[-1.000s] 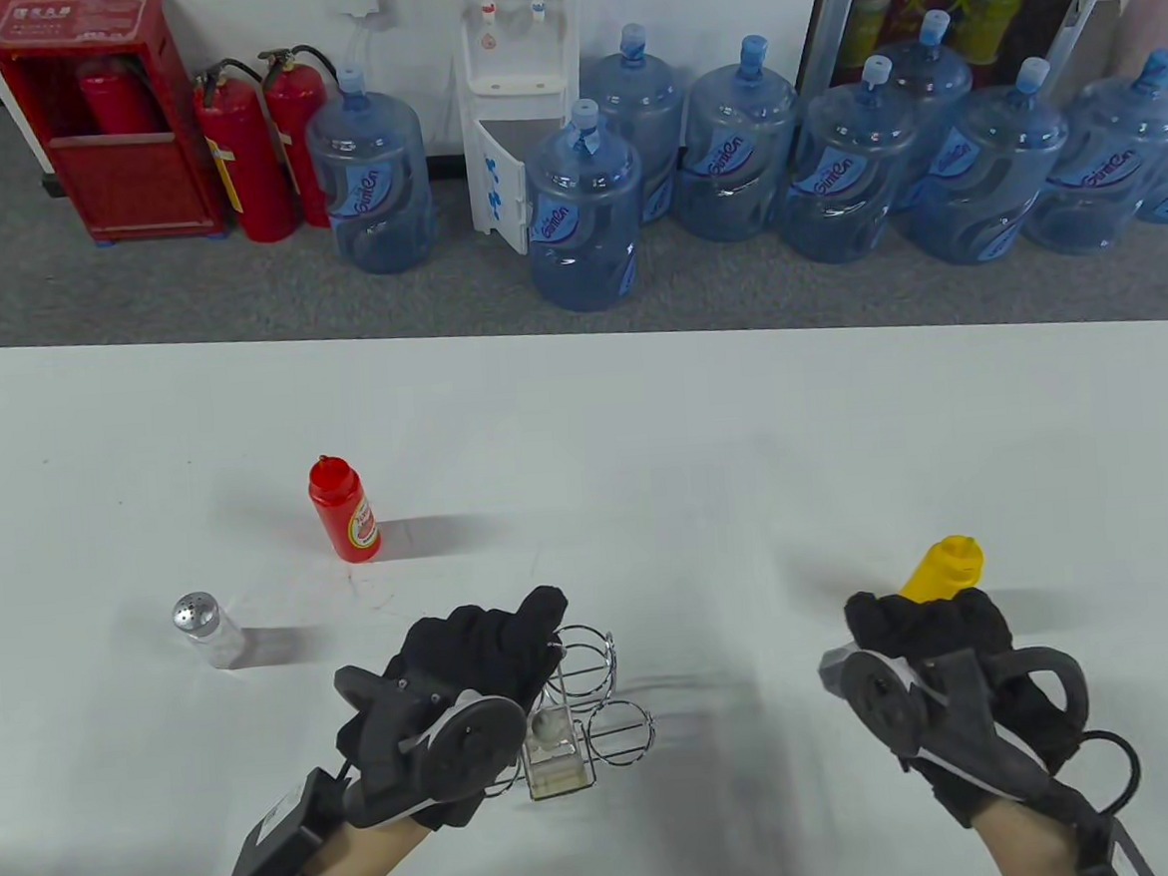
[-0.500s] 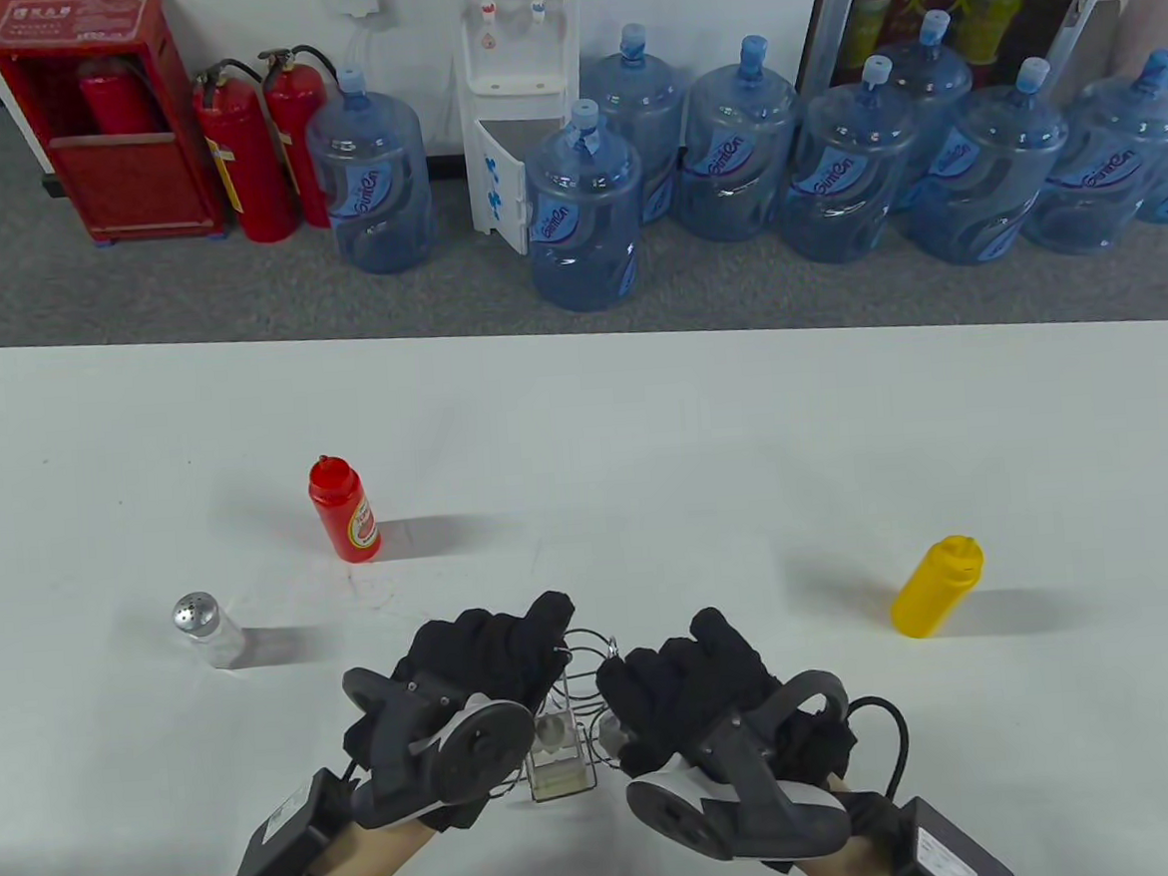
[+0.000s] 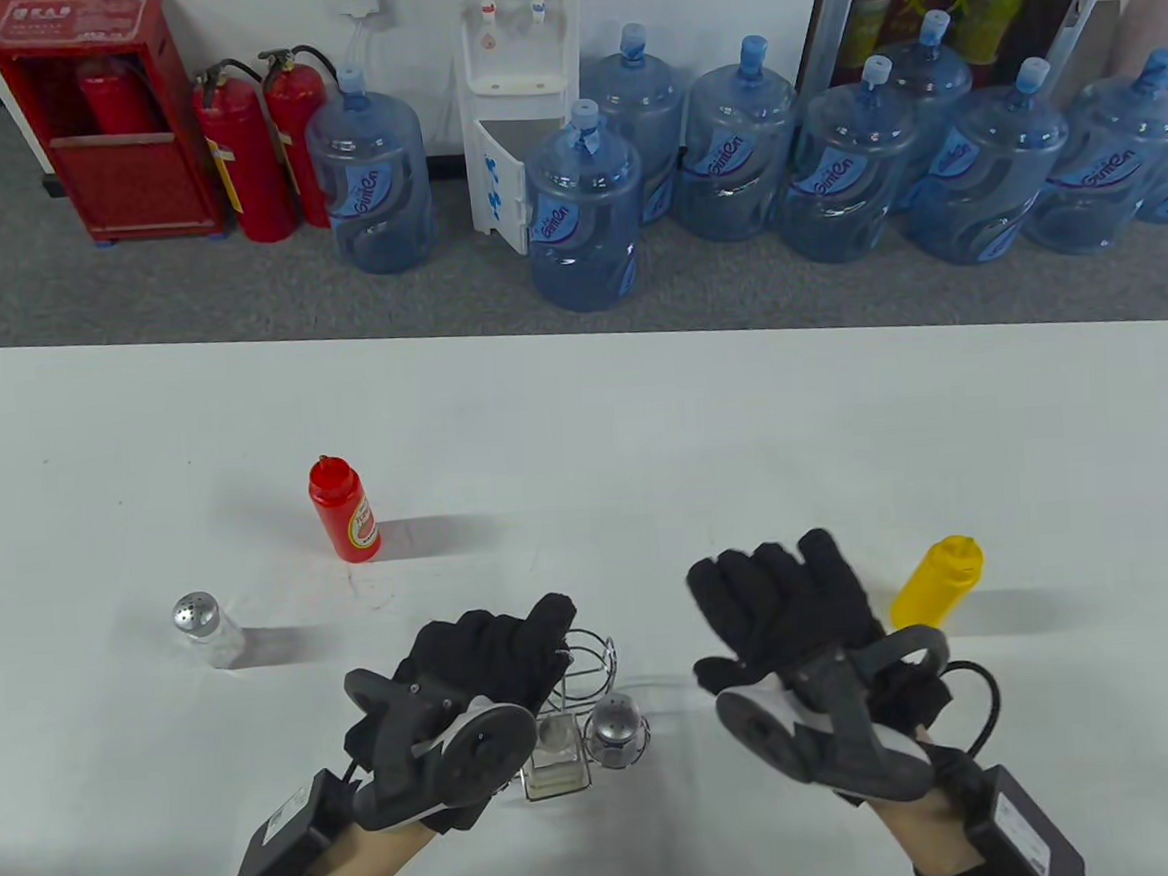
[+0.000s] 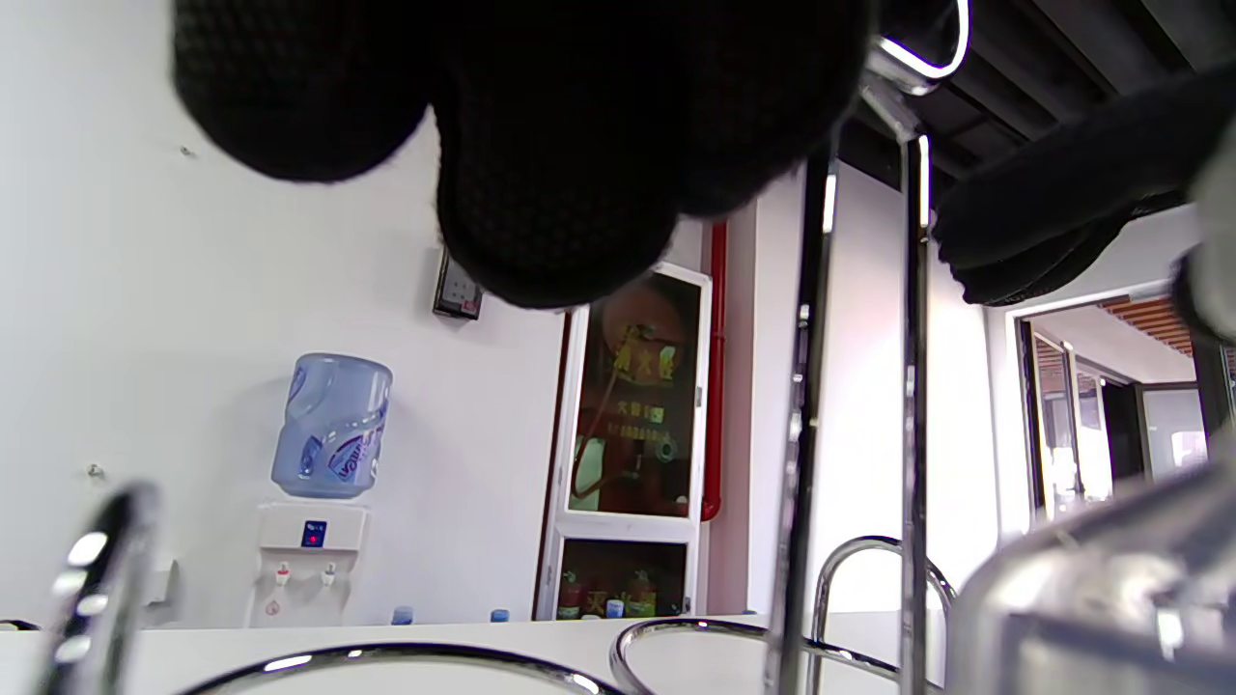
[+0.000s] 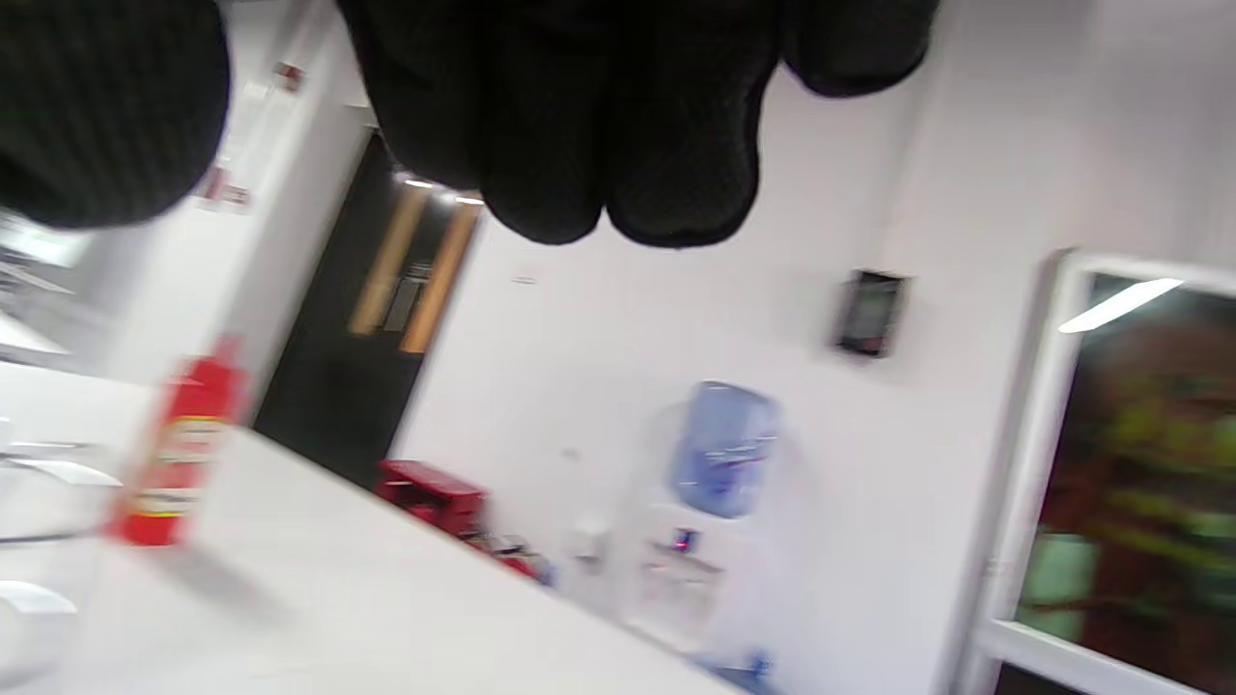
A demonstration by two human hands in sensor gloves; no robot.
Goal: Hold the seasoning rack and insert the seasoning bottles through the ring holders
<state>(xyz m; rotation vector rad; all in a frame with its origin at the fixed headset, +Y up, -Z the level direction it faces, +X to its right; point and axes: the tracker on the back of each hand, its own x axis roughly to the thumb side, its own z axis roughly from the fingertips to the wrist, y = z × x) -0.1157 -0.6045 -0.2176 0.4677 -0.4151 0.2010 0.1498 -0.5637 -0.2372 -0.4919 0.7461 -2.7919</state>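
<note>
The chrome wire seasoning rack with ring holders point(image 3: 588, 703) stands at the table's near centre, carrying a square glass bottle point(image 3: 554, 757) and a round metal-capped shaker point(image 3: 616, 731). The gloved left hand point(image 3: 480, 665) grips its upright handle. At three o'clock the gloved right hand point(image 3: 786, 609) hovers with fingers spread, grasping nothing. Beyond it, also at three o'clock, stands a yellow squeeze bottle point(image 3: 937, 583); at eleven o'clock a red squeeze bottle point(image 3: 344, 510); at nine o'clock a clear shaker with perforated metal top point(image 3: 208, 630).
</note>
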